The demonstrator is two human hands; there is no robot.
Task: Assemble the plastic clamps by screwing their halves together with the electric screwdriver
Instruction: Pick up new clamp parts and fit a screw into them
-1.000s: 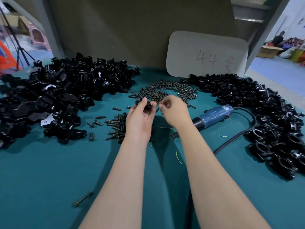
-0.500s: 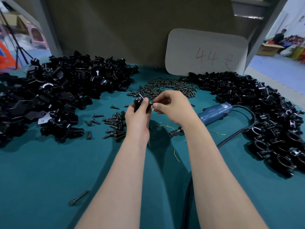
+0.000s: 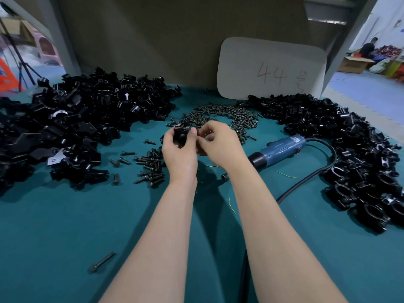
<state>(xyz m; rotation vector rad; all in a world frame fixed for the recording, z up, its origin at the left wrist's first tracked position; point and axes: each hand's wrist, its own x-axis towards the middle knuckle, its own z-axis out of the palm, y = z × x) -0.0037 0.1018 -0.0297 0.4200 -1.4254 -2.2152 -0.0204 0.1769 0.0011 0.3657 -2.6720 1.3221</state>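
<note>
my left hand [image 3: 179, 153] grips a clamp [image 3: 181, 134], right hand [image 3: 218, 143] pinches something small beside it; screwdriver [image 3: 278, 150] untouched right of centre, loose halves [image 3: 83, 119] piled upper left.

Light: soft and even, falling from above; daylight is glaring beyond the far right corner of the table [image 3: 54, 237]. Forearms [image 3: 166, 237] are casting soft shadows on it. Highlights are glinting on clamp halves [image 3: 87, 110] at its far left. Beyond that corner, background is blurring and uprights are bowing.
</note>
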